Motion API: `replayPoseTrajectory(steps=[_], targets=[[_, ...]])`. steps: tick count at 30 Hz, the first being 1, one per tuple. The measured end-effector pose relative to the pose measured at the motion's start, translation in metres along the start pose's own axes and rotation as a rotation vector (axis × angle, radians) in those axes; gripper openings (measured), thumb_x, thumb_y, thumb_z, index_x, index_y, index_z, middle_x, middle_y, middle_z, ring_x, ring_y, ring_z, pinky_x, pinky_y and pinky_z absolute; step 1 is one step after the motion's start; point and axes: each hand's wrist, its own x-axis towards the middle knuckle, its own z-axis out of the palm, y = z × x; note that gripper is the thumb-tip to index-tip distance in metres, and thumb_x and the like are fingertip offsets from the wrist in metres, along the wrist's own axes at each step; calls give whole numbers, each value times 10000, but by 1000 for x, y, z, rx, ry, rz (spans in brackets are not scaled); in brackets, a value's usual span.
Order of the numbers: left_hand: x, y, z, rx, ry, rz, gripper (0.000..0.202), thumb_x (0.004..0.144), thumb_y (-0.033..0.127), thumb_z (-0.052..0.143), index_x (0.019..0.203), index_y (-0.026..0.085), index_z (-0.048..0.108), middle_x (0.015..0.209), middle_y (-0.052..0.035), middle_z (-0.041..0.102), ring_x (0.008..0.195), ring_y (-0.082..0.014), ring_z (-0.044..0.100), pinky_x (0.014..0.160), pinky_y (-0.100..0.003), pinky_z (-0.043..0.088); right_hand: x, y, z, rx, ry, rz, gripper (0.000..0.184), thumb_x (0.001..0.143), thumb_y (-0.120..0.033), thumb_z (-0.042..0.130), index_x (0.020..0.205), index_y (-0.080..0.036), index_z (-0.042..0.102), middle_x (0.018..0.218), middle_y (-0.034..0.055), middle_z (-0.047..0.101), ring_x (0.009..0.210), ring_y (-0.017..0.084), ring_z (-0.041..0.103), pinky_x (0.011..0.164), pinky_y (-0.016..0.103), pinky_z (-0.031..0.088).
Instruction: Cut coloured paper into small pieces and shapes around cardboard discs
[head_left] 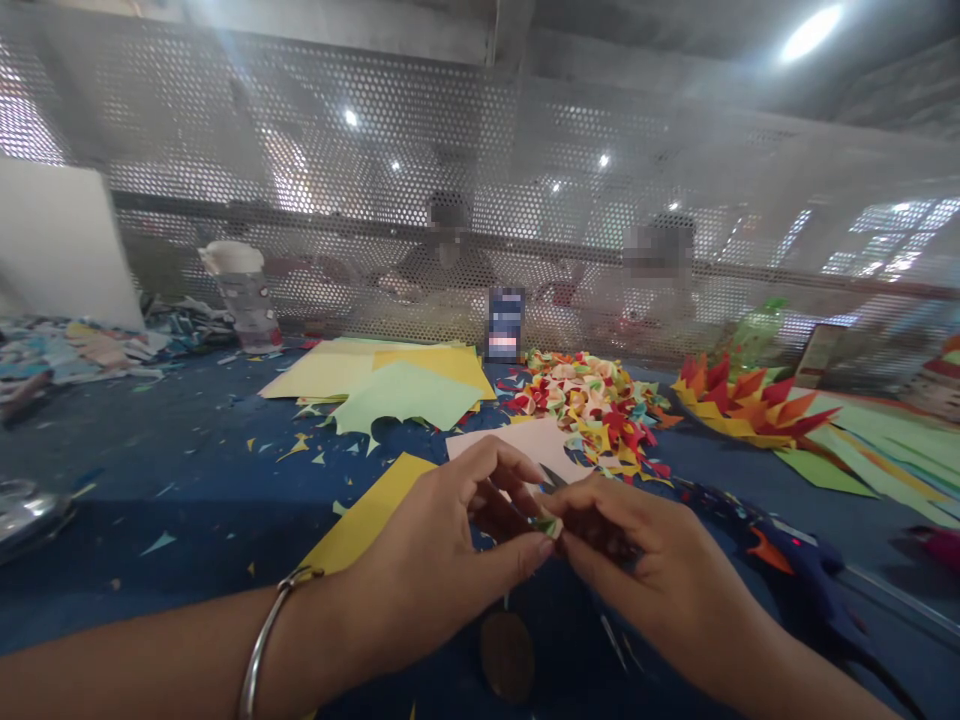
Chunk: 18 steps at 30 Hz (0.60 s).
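Note:
A small folded piece of green and pale paper [551, 524] is between my hands, low in the middle of the view. My left hand [442, 530], with a silver bangle at the wrist, pinches it between thumb and fingers. From the right, the thumb and forefinger of my right hand [649, 545] close on its other edge. A dark pointed blade [553, 479] sticks out by the right forefinger; its other end is hidden. Behind the hands lies a pale pink paper sheet [525, 437]. A yellow sheet [367, 508] is partly under my left forearm.
A pile of small folded paper pieces [592, 400] lies ahead, beside stacked sheets [322, 370] and an upright phone [505, 325]. At right are a red-orange paper flower [750, 405] and a blue glue gun [795, 560]. A tumbler [244, 300] stands back left, before a perforated screen [337, 150].

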Motion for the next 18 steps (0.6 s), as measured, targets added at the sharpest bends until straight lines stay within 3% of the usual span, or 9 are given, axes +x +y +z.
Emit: replayPoseTrajectory(steps=[12,18], targets=[[5,-3,-3,-188,-53,-24,340,762,162,665,1042,218,479,873,26,587,749,-110,573,696,-271,488,2,-3,-2,12,0,-9,143,892,-197,528,993,-228,625,798,-19,638,657,121,575,598,237,448],[2,-4,-1,-117,-37,35,408,743,105,635,1083,232,449,888,25,591,798,-128,593,739,-293,498,0,-5,-2,-16,9,-19,141,888,-188,545,989,-238,629,771,-30,626,629,112,560,576,227,436]])
